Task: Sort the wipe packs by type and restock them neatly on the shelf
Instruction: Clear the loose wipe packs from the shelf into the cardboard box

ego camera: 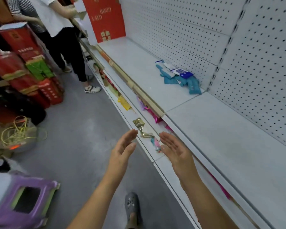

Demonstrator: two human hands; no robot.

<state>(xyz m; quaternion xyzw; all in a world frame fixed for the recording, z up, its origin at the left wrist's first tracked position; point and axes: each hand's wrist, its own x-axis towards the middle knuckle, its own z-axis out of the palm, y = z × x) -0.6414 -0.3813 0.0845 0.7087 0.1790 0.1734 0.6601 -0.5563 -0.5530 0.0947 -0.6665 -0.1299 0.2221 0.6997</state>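
A: What is held?

B: Nothing. The left hand and right hand are spread open, palms facing, near the shelf edge.

A: Where are the wipe packs?

B: Heaped unsorted far back on the shelf, by the pegboard. Sorting seems not yet begun; a reach forward is needed.

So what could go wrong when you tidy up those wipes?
The wipe packs lie in a loose, overlapping heap against the pegboard, teal ones mixed with white-and-blue ones, so types could easily get muddled. Both the left hand and right hand are empty and well short of the heap; reaching across the shelf might knock packs about. Loose packets on the lower shelf could also get bumped.
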